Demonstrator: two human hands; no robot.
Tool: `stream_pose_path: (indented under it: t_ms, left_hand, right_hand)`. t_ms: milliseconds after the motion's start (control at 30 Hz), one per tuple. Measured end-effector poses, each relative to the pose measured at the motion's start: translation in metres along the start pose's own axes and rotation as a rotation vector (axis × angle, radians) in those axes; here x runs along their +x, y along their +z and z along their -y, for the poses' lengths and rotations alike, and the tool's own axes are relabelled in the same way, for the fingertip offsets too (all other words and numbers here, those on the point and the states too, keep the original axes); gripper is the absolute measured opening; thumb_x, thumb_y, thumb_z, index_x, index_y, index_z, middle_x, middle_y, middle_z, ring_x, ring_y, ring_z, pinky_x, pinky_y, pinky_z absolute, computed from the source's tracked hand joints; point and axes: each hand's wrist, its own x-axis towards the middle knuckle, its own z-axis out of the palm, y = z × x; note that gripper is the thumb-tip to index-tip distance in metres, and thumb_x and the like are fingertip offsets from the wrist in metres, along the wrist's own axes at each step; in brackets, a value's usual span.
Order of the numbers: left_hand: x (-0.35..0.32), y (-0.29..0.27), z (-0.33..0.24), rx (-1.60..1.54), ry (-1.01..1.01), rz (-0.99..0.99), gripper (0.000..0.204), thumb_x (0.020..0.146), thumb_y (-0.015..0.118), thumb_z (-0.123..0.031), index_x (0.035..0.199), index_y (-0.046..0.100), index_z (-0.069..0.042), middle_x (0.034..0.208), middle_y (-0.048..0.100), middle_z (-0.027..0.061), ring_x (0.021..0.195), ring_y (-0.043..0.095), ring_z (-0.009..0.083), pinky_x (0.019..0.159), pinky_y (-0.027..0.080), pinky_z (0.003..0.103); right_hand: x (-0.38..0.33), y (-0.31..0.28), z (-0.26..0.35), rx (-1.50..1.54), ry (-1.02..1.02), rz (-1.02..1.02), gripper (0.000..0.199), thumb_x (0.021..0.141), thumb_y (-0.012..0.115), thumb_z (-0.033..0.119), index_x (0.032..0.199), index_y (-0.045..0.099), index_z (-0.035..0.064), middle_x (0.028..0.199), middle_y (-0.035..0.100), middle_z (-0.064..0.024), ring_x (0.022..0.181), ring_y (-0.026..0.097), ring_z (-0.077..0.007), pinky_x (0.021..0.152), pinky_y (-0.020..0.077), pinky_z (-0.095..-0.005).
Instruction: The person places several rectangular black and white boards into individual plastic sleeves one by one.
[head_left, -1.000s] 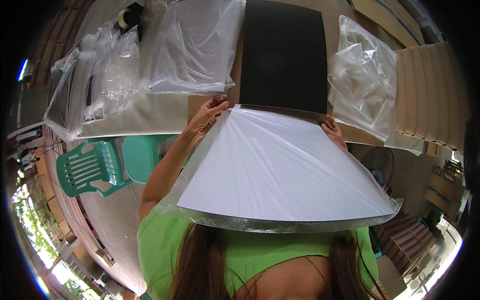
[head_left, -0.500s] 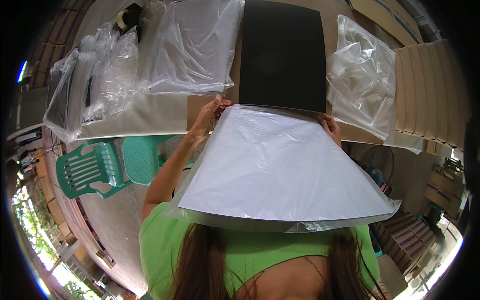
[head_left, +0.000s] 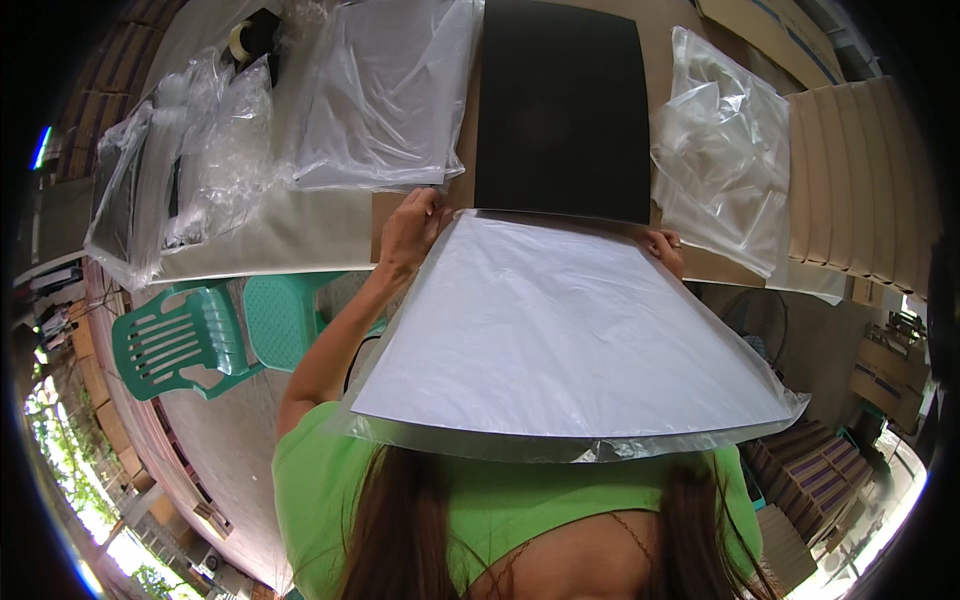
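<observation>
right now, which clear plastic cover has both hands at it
The clear cover over the white sheet: left hand and right hand are at its far corners; the other plastic lies beyond, on the table.

I can make out only part of the right hand (head_left: 664, 254), right of centre, its forearm lost behind the white sheet (head_left: 570, 330), which also hides part of a round fan (head_left: 756, 318). The frame's upper edge clips the black sheet (head_left: 562, 110) and a plastic-wrapped stack (head_left: 382, 100).

We count two hands (head_left: 408, 235) (head_left: 665, 252), one white sheet (head_left: 575, 330) between them, one black sheet (head_left: 562, 110), one tape roll (head_left: 237, 42), one slatted chair (head_left: 208, 325).
</observation>
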Motion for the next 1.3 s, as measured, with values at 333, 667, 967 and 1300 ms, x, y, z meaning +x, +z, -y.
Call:
stream_pose_path:
  t_ms: [333, 667, 967, 1300]
  left_hand:
    - [-0.012, -0.001, -0.026, -0.386, 0.395, 0.178, 0.033, 0.079, 0.056, -0.023, 0.107, 0.059, -0.006, 0.110, 0.055, 0.0080, 0.104, 0.050, 0.0223, 0.090, 0.041, 0.034]
    - [0.039, -0.038, -0.004, -1.092, -0.025, -0.177, 0.039, 0.088, 0.057, -0.020, 0.123, 0.047, -0.008, 0.100, 0.057, -0.0014, 0.094, 0.050, 0.0066, 0.087, 0.037, 0.024]
    - [0.068, -0.149, 0.087, -1.047, -0.082, -0.206, 0.039, 0.088, 0.051, -0.009, 0.125, 0.045, -0.002, 0.107, 0.059, 0.0061, 0.095, 0.056, 0.0105, 0.084, 0.043, 0.023]
    - [0.091, -0.139, 0.187, -0.587, -0.157, -0.307, 0.048, 0.087, 0.052, -0.010, 0.131, 0.038, 0.003, 0.108, 0.058, 0.0099, 0.094, 0.054, 0.0143, 0.083, 0.041, 0.025]
  right_hand:
    - [0.002, -0.022, 0.064, 0.208, -0.277, 0.174, 0.020, 0.076, 0.062, 0.003, 0.096, 0.064, 0.0040, 0.093, 0.062, -0.0115, 0.080, 0.056, -0.0241, 0.071, 0.0453, -0.0292]
    - [0.031, -0.011, 0.129, 0.615, 0.068, 0.126, 0.013, 0.086, 0.057, 0.008, 0.097, 0.059, 0.0006, 0.070, 0.051, -0.0013, 0.065, 0.046, -0.0065, 0.057, 0.0394, -0.0217]
    - [0.035, -0.028, 0.091, 0.262, 0.036, 0.102, 0.013, 0.085, 0.055, 0.002, 0.096, 0.061, 0.0036, 0.079, 0.059, -0.0058, 0.068, 0.055, -0.0101, 0.060, 0.0428, -0.0239]
    - [0.073, -0.063, 0.039, -0.005, -0.001, -0.054, 0.015, 0.083, 0.054, 0.000, 0.096, 0.061, 0.0030, 0.087, 0.064, -0.0107, 0.072, 0.061, -0.0197, 0.064, 0.0465, -0.0295]
